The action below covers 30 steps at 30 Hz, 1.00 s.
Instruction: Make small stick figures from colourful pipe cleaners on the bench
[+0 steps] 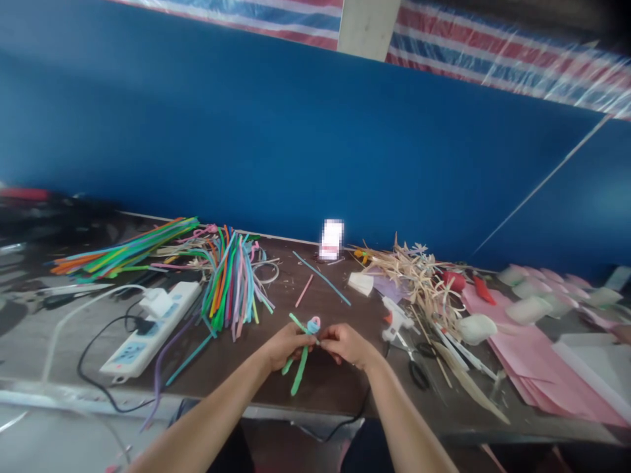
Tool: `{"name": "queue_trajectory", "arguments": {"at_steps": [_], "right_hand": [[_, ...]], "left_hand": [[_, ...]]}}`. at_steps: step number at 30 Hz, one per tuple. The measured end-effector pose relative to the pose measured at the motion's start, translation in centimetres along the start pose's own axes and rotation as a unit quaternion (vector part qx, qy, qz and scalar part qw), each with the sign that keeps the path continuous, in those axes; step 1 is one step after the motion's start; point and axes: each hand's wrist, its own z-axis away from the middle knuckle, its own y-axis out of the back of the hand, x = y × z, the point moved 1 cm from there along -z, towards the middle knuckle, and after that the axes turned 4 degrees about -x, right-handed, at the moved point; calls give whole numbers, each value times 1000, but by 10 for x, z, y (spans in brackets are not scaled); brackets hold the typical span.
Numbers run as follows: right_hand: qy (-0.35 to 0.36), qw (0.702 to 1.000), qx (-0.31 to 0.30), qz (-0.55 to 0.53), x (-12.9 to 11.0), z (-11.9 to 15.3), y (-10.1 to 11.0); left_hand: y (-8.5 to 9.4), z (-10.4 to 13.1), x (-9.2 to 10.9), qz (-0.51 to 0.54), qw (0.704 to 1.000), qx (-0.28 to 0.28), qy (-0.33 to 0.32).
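In front of me, my left hand (290, 347) is closed on a small pipe-cleaner flower. The flower's head (313, 324) is a light blue and pink coil, and fuzzy green pipe cleaners (299, 373) stick out above and below my fingers. Close on its right, my right hand (346, 344) pinches at a small pale end beside the flower. What exactly lies between those fingertips is too small to tell. Beyond the hands, a short pink pipe cleaner (304, 291) and a longer blue one (322, 278) lie loose on the dark table (276, 282).
Bundles of coloured pipe cleaners (234, 279) and a white power strip (152, 332) with plugs lie left. A lit screen (332, 239) stands against the blue wall. On the right are a glue gun (396, 320), scissors (417, 368), dried straw-like pieces (419, 269) and pink sheets (527, 348).
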Motion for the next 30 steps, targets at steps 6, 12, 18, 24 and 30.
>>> {"name": "queue_trajectory", "arguments": {"at_steps": [6, 12, 18, 24, 30], "right_hand": [[9, 983, 73, 166, -19, 9, 4], [8, 911, 232, 341, -36, 22, -16], [79, 866, 314, 380, -25, 25, -37], [123, 922, 332, 157, -4, 17, -48], [28, 962, 251, -105, 9, -6, -50]], "left_hand": [[-7, 1, 4, -17, 999, 29, -8], [-13, -4, -4, 4, 993, 110, -45], [-13, -7, -10, 56, 981, 165, -81], [-6, -6, -9, 113, 980, 146, -70], [1, -3, -7, 123, 984, 115, -52]]}}
